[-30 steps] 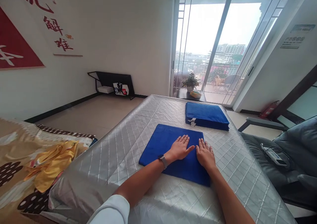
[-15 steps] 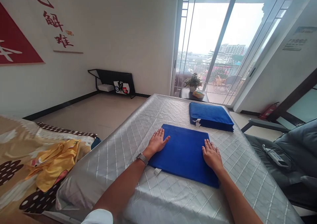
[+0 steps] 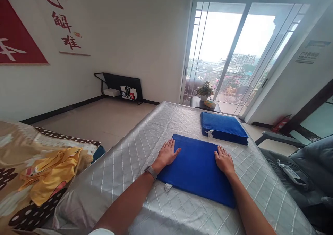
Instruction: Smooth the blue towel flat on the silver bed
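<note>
A flat blue folded cloth (image 3: 196, 169), like a towel, lies on the silver quilted cover (image 3: 125, 158) in front of me. My left hand (image 3: 167, 153) rests flat on its left edge, fingers stretched and thumb out to the side. On its right edge my right hand (image 3: 224, 159) lies flat too, fingers extended. A white tag (image 3: 168, 187) sticks out at the cloth's near left corner. Just beyond, toward the far right, sits a neat stack of similar blue cloths (image 3: 224, 124) with white tags on its near side.
Left of the covered surface, a yellow garment (image 3: 50, 172) lies on a patterned blanket (image 3: 13, 145). At right, a dark armchair (image 3: 312, 158) holds a power strip (image 3: 291, 172). A small table with a potted plant (image 3: 205, 90) stands by the glass door; a black rack (image 3: 121, 84) is against the wall.
The camera view has shifted slightly, so the scene sits a little lower. Both hands stay flat on the edges of the blue cloth, with no clear movement over it.
</note>
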Motion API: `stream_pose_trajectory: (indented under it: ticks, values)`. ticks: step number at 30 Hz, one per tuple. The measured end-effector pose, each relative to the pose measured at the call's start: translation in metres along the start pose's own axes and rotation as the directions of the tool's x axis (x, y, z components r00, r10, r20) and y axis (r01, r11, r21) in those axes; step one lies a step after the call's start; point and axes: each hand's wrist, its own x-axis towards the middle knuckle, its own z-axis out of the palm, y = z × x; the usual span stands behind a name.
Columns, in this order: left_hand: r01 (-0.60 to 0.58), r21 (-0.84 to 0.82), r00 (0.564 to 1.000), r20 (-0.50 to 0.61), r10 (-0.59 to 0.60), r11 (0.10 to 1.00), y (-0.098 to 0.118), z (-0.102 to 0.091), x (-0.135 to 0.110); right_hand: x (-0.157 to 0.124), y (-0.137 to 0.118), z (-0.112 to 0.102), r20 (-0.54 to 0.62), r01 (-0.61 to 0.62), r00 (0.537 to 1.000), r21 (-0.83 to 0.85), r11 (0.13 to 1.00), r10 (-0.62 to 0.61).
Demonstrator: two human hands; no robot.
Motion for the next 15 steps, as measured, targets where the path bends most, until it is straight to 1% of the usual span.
stream_pose_trajectory:
  ticks: [5,7,8,10,11,13,15]
  values:
    - [0.035,0.033,0.997,-0.072,-0.033,0.999,0.003,-0.009,0.000,0.001,0.004,0.005,-0.020,0.003,1.000,0.011,1.000,-0.003]
    - [0.003,0.028,0.995,-0.098,0.000,1.000,0.011,-0.012,-0.001,0.002,0.005,0.006,-0.018,0.004,1.000,0.017,1.000,-0.004]
    - [-0.040,0.021,0.994,-0.098,0.042,0.999,0.018,-0.013,-0.002,0.003,0.005,0.006,-0.016,0.004,1.000,0.021,1.000,-0.004]
    - [-0.172,0.005,0.982,-0.078,0.172,0.985,0.039,-0.012,-0.003,0.004,0.006,0.006,-0.013,0.006,1.000,0.027,1.000,-0.005]
    - [-0.248,-0.003,0.967,-0.064,0.247,0.969,0.054,-0.010,-0.004,0.004,0.006,0.006,-0.014,0.007,1.000,0.027,1.000,-0.007]
    - [-0.380,-0.017,0.924,-0.043,0.379,0.925,0.090,-0.004,-0.002,0.003,0.006,0.006,-0.019,0.012,1.000,0.024,1.000,-0.012]
    - [-0.467,-0.039,0.884,-0.037,0.466,0.883,0.131,0.005,0.005,0.002,0.008,0.006,-0.022,0.025,0.999,0.012,1.000,-0.024]
